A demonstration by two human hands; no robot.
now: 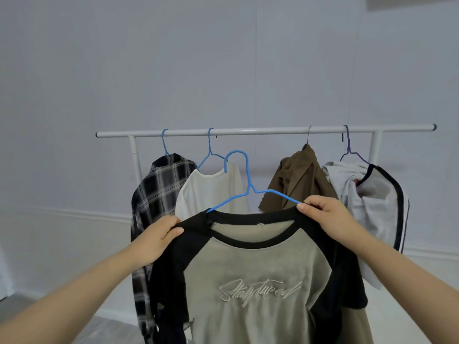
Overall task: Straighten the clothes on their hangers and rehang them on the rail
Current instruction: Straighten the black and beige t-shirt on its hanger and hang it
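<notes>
Raglan shirt (pixel 253 281) on a blue wire hanger (pixel 244 187) is held at lower centre, below the rail (pixel 263 131). Left hand (pixel 155 240) and right hand (pixel 327 217) are pinched shut on its shoulders. Light, limp fabric is likely; shoulder seams are best gripped.

Two bare forearms, left hand (pixel 159 238), right hand (pixel 327 217) — no sleeves, rings, watch

A plain pale grey-white wall (pixel 173 58) fills the background, evenly and softly lit. A low white skirting board (pixel 74 214) runs along its foot. Below lies a pale floor (pixel 111 326). A darker patch (pixel 407 2) sits at the top right corner.
</notes>
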